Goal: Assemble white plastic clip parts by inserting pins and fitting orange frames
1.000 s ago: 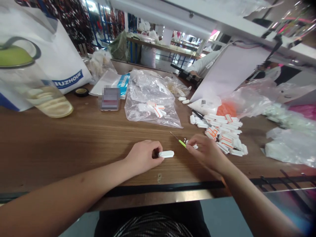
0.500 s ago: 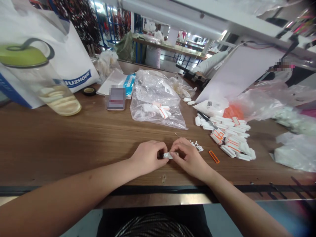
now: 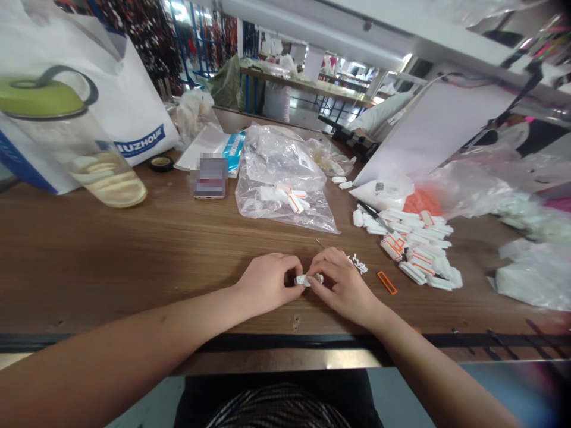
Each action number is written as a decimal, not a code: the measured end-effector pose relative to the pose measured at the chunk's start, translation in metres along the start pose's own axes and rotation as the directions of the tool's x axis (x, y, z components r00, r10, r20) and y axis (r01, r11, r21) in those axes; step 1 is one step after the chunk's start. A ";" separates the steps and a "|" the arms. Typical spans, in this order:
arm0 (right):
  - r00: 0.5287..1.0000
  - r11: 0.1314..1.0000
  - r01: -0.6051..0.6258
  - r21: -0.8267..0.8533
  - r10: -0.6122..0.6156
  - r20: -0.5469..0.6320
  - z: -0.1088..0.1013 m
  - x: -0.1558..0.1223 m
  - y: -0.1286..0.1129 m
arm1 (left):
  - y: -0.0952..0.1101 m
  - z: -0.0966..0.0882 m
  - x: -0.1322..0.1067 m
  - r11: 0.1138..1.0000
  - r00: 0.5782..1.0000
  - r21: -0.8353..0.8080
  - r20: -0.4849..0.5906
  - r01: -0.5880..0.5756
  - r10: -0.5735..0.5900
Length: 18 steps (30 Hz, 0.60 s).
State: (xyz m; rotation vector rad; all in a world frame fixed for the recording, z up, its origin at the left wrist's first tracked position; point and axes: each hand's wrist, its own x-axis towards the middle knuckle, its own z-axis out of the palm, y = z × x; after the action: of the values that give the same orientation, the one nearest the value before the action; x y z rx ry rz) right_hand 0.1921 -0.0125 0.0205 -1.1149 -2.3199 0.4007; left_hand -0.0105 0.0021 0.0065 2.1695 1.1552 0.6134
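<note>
My left hand (image 3: 267, 280) and my right hand (image 3: 341, 281) meet near the front edge of the brown wooden table (image 3: 111, 261). Both pinch one small white plastic piece (image 3: 303, 279) between their fingertips, just above the tabletop. A thin tool tip (image 3: 319, 243) pokes out behind my right hand. To its right lie tiny white bits (image 3: 358, 264) and a small orange strip (image 3: 386, 282). A heap of white and orange-striped plastic pieces (image 3: 413, 246) lies further right.
A clear bag (image 3: 285, 184) holding a few pieces lies mid-table, with a phone (image 3: 209, 176) to its left. A clear jar with a green lid (image 3: 66, 142), a white shopping bag (image 3: 129, 101) and a tape roll (image 3: 160, 163) stand at left. More plastic bags (image 3: 526, 273) lie at right.
A second ago my right hand was apart by the heap, with a green-handled tool near it. It has come left onto the white piece. Since half a second ago, hardly anything moved.
</note>
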 end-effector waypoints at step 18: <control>0.996 0.991 0.088 -0.097 -0.087 0.016 -0.013 -0.002 -0.001 | 0.001 0.000 0.000 0.999 0.999 -0.036 -0.002 0.033 -0.033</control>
State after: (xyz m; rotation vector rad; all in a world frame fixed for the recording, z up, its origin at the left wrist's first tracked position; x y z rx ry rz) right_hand 0.1999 -0.0145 0.0307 -1.0539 -2.4109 0.2646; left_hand -0.0097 0.0013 0.0069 2.1162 1.1708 0.6184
